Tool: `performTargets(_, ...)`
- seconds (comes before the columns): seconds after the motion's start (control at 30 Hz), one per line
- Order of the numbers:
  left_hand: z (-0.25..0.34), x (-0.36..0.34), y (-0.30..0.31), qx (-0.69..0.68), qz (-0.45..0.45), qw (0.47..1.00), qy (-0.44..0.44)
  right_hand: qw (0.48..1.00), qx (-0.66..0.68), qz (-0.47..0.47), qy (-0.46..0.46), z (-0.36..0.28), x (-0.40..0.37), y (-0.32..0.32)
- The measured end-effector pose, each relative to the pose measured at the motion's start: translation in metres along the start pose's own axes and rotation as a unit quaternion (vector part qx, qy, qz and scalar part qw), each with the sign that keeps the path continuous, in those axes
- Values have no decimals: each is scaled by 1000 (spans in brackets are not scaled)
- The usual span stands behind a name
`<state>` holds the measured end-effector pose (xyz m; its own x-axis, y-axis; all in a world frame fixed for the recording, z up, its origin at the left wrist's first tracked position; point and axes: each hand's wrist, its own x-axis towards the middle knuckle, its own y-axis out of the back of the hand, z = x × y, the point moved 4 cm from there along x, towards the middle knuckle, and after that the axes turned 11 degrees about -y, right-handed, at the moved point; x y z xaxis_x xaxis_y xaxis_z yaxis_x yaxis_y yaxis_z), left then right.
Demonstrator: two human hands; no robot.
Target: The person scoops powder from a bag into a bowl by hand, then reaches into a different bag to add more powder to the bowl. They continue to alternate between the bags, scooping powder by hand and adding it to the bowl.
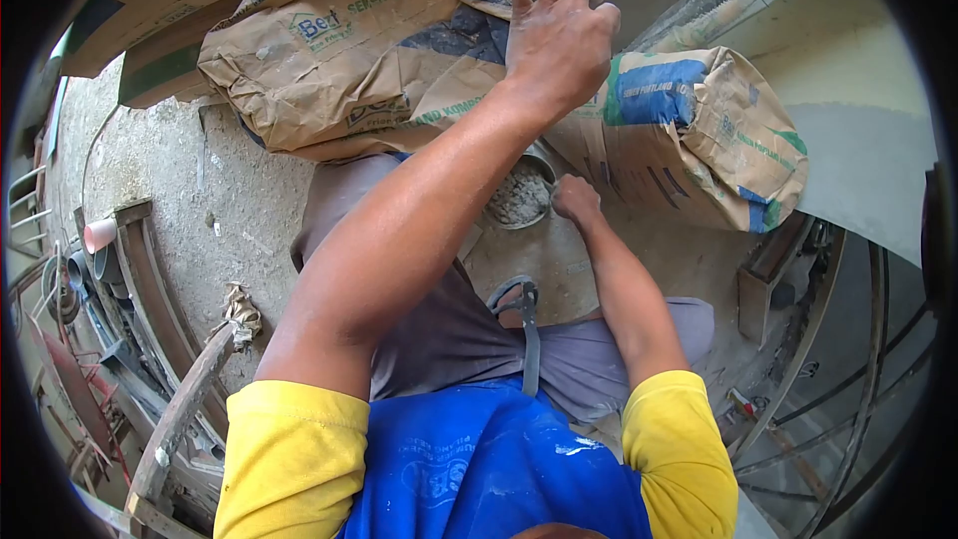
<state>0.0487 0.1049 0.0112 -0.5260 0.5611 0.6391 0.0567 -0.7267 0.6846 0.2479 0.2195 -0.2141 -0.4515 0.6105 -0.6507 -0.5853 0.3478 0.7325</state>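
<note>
At the top of the head view, my left hand (562,35) is over the cement bags, knuckles up. Its fingers are curled and their tips hidden, so I cannot tell what they hold. Under it lies a crumpled brown paper cement bag (329,50) with blue and green print. A second cement bag (679,135) is on the right, bulging and folded at its end. Between this bag and my legs, a round metal pot (518,196) contains lumpy grey cement. My right hand (577,198) is closed at the pot's right rim, around its short handle.
Rough concrete floor (249,195) spreads out on the left. Wooden boards (170,309) and a wooden pole (185,409) lie at the left, with pipes beyond them. Curved metal bars (868,379) stand at the right, below a pale wall (848,90). A sandal (529,329) shows between my legs.
</note>
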Motion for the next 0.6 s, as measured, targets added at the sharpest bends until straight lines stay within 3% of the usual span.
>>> performTargets(0.1, 0, 0, 0, 6, 5, 1000, -3, 999, 10, 10, 46, -16, -6, -8)
performTargets(0.13, 1, 0, 0, 7, 5, 1000, -2, 994, 26, 57, 85, -21, -12, -12)
performTargets(0.23, 0, 0, 2, 6, -6, 1000, 0, 988, -60, 13, 144, -18, -16, -17)
performTargets(0.47, 1, 1, 0, 26, -12, 999, 15, 991, -52, 56, 113, -27, -16, -14)
performTargets(0.53, 1, -1, 1, 26, -14, 999, 17, 980, -103, -5, 172, -29, -23, -17)
performTargets(0.6, 0, 0, 0, 20, -20, 999, 18, 984, -103, 8, 148, -25, -21, 4)
